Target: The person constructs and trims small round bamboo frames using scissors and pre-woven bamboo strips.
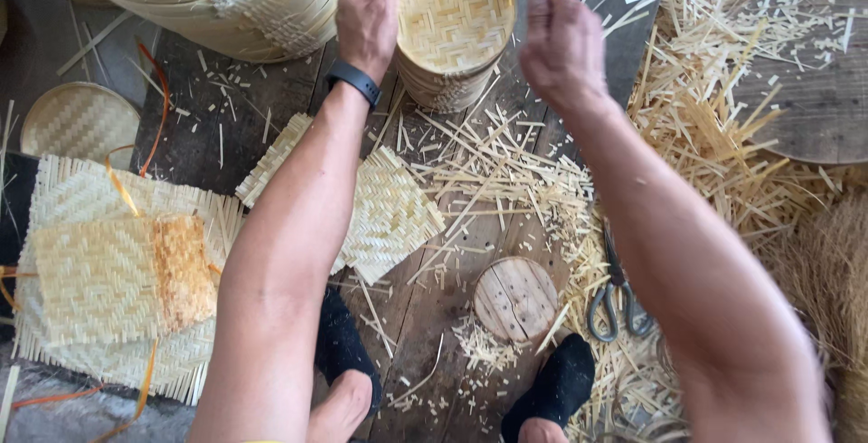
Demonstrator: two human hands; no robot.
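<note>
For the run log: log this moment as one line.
left hand: on round woven bamboo basket | right hand: open beside it | scissors: on floor | woven mats: left

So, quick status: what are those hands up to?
Left hand on round woven basket, fingers open. Right hand beside it, empty. Scissors and bamboo scraps on floor below.

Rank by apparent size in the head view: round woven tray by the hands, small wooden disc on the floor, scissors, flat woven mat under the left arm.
1. flat woven mat, partly hidden by the left arm
2. round woven tray
3. small wooden disc and scissors: look alike, unranked
</note>
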